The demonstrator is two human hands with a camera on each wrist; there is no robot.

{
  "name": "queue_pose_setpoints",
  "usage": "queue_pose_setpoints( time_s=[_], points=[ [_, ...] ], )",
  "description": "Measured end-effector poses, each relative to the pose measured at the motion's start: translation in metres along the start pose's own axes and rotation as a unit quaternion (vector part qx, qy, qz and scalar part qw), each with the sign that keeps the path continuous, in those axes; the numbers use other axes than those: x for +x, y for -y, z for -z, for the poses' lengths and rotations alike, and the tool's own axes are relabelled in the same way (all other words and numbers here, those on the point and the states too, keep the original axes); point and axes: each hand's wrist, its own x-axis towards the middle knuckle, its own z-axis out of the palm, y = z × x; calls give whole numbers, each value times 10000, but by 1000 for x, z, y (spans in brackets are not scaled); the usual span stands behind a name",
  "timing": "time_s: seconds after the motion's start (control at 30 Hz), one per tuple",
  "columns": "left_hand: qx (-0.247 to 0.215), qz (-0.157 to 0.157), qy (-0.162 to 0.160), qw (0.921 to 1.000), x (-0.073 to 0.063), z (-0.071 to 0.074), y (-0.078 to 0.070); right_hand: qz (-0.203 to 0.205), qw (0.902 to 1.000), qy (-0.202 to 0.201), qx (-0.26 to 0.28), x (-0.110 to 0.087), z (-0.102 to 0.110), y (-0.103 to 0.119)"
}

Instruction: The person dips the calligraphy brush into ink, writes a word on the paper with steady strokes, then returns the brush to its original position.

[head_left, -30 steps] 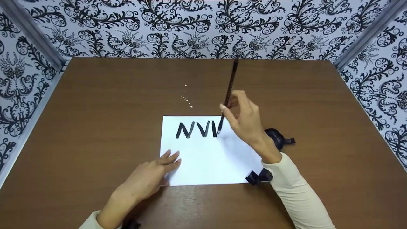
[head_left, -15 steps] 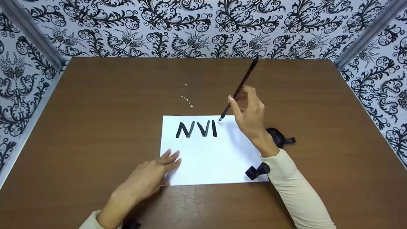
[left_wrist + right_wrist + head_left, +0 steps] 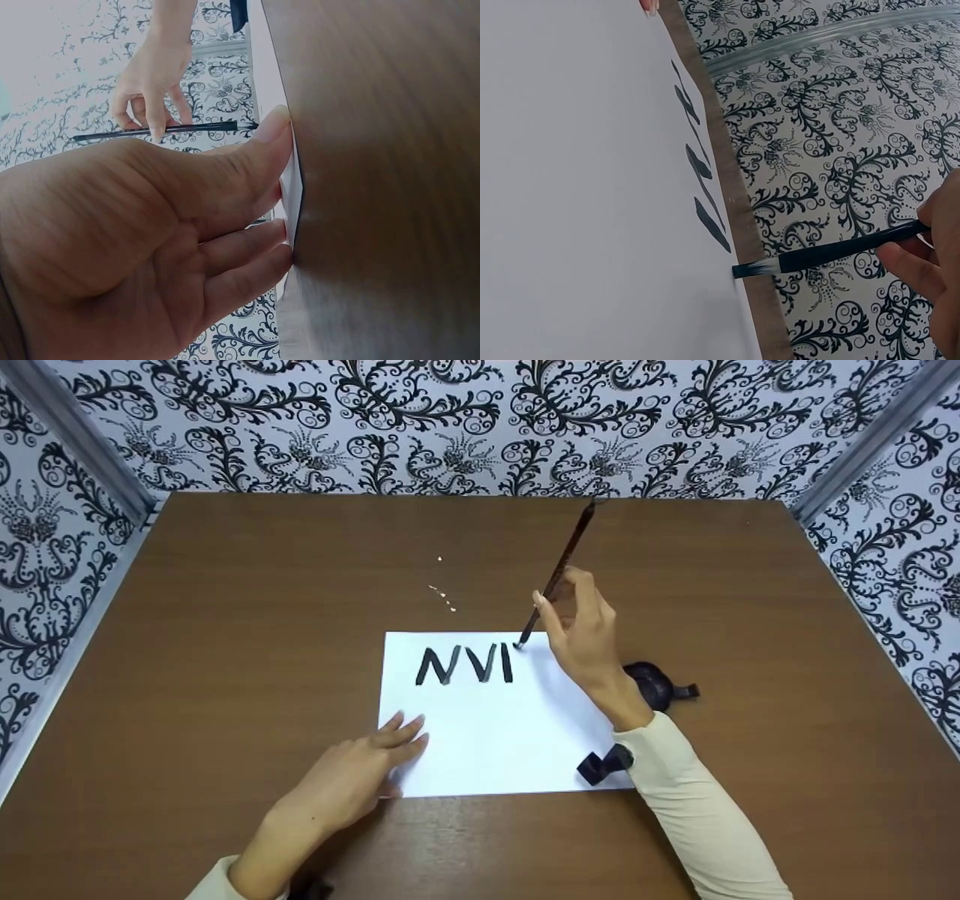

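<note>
My right hand [image 3: 585, 641] pinches a dark paintbrush [image 3: 562, 562] between thumb and fingers, its handle leaning up and to the right. The brush's black-tipped bristles [image 3: 756, 268] meet the white paper [image 3: 495, 742] near its top edge, just right of the painted strokes. Those black strokes [image 3: 506, 663] read like "NVI" along the upper part of the sheet. My left hand [image 3: 352, 776] rests on the paper's lower left corner, fingers extended and spread. In the left wrist view its thumb and fingertips [image 3: 274, 124] touch the sheet at its edge.
A round black pot [image 3: 651, 684] with a short handle stands right of the paper, partly behind my right wrist. A black strap piece [image 3: 600, 766] hangs at the right cuff. Small pale flecks [image 3: 442, 596] mark the brown table [image 3: 225, 660]. Patterned walls stand around it.
The brush tip has lifted from beside the foot of the last stroke to near the paper's top edge, then shifted slightly down. The left hand stays put.
</note>
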Motion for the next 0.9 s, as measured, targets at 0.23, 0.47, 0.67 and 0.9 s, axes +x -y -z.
queue_pose_setpoints(
  time_s=[0.23, 0.47, 0.67, 0.9],
  points=[
    [-2, 51, 16, 10000, -1, -1, 0, -96, 9996, 258, -15, 0, 2, 2],
    [21, -15, -37, 10000, 0, -1, 1, -170, 9990, 397, -137, 2, 4, 4],
    [68, -75, -67, 9999, 1, -1, 1, -59, 9977, 632, -245, 4, 7, 7],
    [178, -138, -133, 9997, 0, -1, 1, -25, 9964, 821, -190, 5, 7, 11]
  ],
)
